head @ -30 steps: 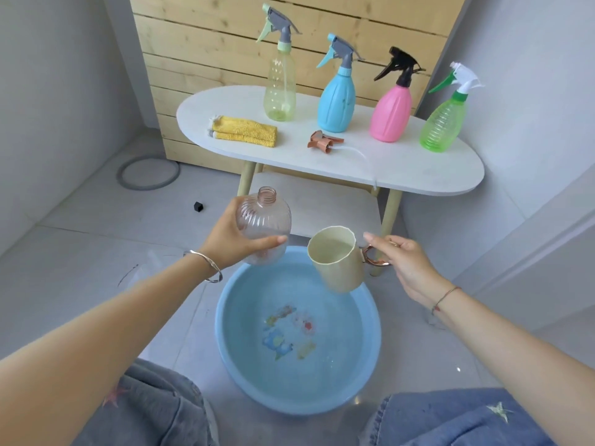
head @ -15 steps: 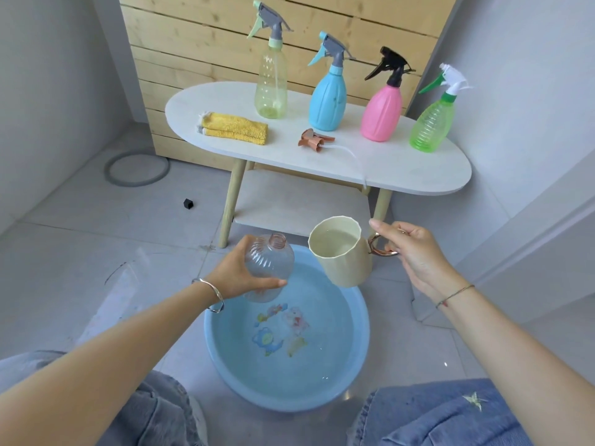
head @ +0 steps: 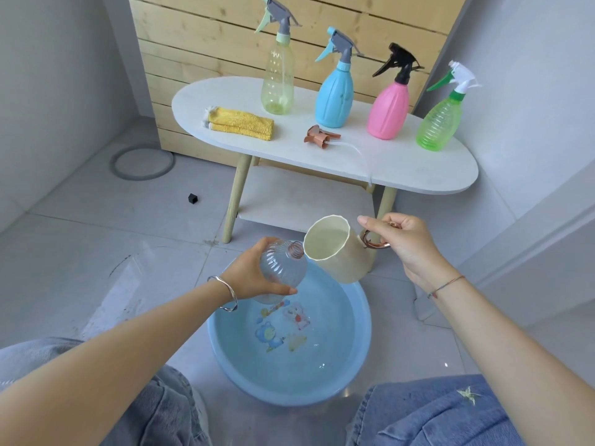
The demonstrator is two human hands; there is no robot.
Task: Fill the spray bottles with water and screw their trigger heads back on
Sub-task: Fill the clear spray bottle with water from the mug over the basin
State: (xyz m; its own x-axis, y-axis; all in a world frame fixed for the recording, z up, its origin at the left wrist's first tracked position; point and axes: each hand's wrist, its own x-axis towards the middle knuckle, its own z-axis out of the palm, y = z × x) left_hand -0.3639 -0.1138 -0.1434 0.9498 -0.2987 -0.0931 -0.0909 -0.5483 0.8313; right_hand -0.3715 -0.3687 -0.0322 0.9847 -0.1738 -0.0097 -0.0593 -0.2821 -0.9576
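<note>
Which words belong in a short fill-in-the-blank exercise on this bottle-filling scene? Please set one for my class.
1. The left hand holds a clear bottle; its copper trigger head lies on the white table near a ____ cloth.
2. The right hand tilts a cream mug by its ring-shaped ____.
3. Bottle and mug are held over a ____ basin.
4. ____ spray bottles stand on the table with heads attached.

Missing words: yellow; handle; blue; four

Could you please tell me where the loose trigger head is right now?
In the head view, the trigger head lies on the white table, centre, just in front of the blue bottle, between the yellow cloth and the pink bottle.
</note>
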